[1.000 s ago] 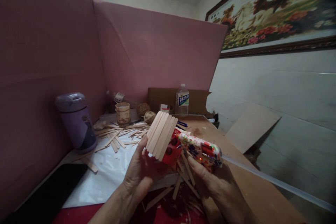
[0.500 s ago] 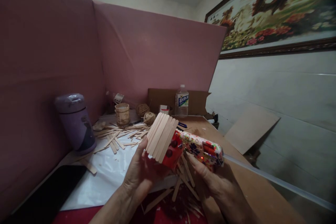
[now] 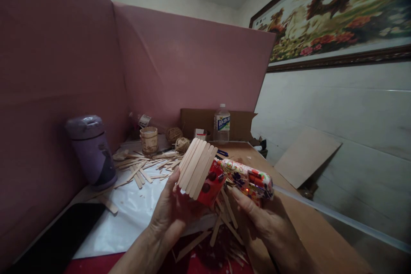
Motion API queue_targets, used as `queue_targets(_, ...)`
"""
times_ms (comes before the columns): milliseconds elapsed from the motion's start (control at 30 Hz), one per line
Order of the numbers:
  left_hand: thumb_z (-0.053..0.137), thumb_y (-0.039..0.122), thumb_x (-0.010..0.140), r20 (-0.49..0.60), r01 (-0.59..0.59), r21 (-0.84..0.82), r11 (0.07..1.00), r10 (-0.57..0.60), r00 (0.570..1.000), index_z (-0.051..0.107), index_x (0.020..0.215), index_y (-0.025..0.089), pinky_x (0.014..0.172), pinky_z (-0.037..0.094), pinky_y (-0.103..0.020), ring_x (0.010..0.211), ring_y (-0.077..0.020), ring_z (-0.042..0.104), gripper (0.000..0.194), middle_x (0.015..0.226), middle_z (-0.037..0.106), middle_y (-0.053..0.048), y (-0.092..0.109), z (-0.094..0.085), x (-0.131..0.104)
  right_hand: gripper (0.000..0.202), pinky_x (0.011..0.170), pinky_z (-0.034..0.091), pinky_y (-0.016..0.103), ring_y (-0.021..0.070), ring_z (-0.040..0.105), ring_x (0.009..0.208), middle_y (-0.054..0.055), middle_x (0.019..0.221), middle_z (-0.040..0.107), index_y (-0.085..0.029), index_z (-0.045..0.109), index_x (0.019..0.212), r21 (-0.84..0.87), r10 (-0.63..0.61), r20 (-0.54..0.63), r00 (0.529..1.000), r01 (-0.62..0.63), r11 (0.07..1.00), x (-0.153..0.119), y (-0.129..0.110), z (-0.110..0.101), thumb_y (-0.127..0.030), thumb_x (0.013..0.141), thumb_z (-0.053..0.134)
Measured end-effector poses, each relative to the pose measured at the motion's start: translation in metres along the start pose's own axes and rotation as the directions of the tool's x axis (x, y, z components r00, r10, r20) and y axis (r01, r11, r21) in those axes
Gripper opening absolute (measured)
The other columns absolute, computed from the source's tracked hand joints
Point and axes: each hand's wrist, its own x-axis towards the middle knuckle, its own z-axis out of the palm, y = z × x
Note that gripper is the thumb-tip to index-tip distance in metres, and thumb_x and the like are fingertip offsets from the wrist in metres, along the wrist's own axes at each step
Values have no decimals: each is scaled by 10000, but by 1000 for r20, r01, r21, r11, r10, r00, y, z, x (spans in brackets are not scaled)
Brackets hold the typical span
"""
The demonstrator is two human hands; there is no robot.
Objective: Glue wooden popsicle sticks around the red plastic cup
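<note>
My left hand (image 3: 170,209) is closed around a red container (image 3: 208,190) with dark round marks. Several pale craft sticks (image 3: 196,167) stand side by side across its near left face, covering that part. In my right hand (image 3: 260,218) is a glue gun (image 3: 248,177) with a colourful floral pattern and a small red light glowing on its side. The gun's nozzle points left and meets the upper right edge of the red container; whether it touches is too small to tell. The fingers under both things are mostly hidden.
Loose craft sticks (image 3: 138,167) lie scattered on white sheeting (image 3: 128,214). A purple flask (image 3: 91,152) and a dark flat object (image 3: 64,235) are at the left. Behind stand a stick-covered cup (image 3: 149,140), twine balls (image 3: 182,145) and a plastic bottle (image 3: 222,124).
Almost nothing differs. The view has shifted very slightly, and both hands keep the container and the glue gun in nearly the same place.
</note>
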Motion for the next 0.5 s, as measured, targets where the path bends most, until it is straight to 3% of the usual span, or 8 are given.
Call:
queue_targets(200,612,548,767,1,16,5,1000,-16,1000,552,1173,190,689,490,-411,764,-270,648,545,881,667,-94,0,0,0,205,549,541,226,173,650,627,9,681,703,-227,731,755,3,-9,-84,996,10,1000,-5,-8,5,-430,732,723)
queue_targets(300,585,570,773,-8,34,-2,999,-34,999,560,1136,194,666,476,-395,715,-250,632,523,852,650,-80,0,1,1,226,481,511,218,161,621,565,3,628,677,-223,732,766,16,8,-103,995,-7,1000,-5,-11,6,-442,713,731)
queue_targets(500,524,619,784,-29,120,-9,993,-120,992,556,1098,213,649,452,-369,687,-240,608,515,753,603,-49,1,3,1,279,612,546,273,213,656,706,24,617,666,-203,714,728,-4,-31,-38,999,31,1000,1,-16,7,-481,710,711)
